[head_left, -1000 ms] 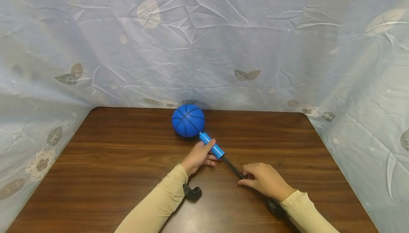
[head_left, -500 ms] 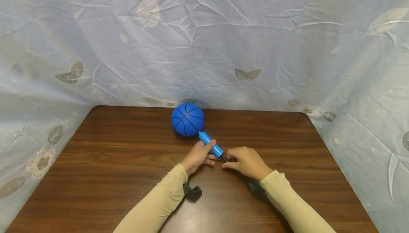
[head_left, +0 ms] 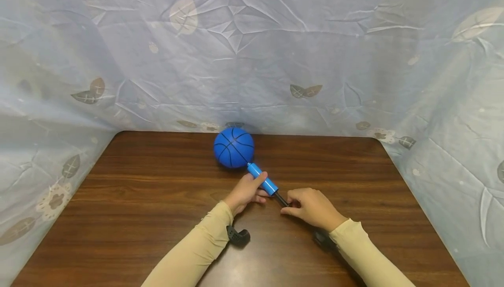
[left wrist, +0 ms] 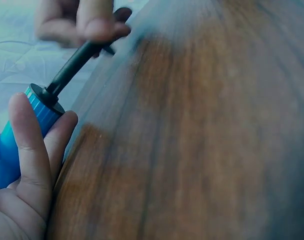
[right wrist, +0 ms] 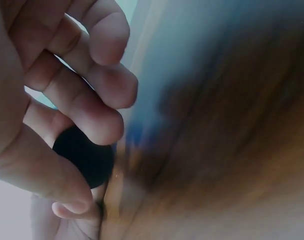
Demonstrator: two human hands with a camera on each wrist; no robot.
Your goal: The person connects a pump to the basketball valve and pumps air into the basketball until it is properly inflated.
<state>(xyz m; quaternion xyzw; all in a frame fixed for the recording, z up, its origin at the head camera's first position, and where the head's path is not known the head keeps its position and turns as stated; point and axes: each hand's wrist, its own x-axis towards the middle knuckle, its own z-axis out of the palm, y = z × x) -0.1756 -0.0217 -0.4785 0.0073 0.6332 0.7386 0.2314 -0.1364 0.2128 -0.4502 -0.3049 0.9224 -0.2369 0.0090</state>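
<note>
A blue ball with black basketball lines (head_left: 234, 148) rests near the back of the table. The tip of a blue hand pump (head_left: 263, 179) meets its lower right side. My left hand (head_left: 246, 192) grips the pump's barrel, thumb on top and fingers beneath. In the left wrist view the black pump rod (left wrist: 71, 70) sticks out of the barrel's end. My right hand (head_left: 315, 208) pinches the black handle at the rod's outer end. Seen from the right wrist, the handle's round black end (right wrist: 86, 156) sits between thumb and fingers.
The brown wood-grain table (head_left: 138, 217) lies under both hands. A pale patterned cloth (head_left: 267, 59) hangs behind the table and along both sides. Each wrist wears a black camera mount, such as the left mount (head_left: 238, 237).
My right hand pushed the pump rod into the barrel, then drew it partway out again toward the lower right. My left hand and the ball stay nearly in place.
</note>
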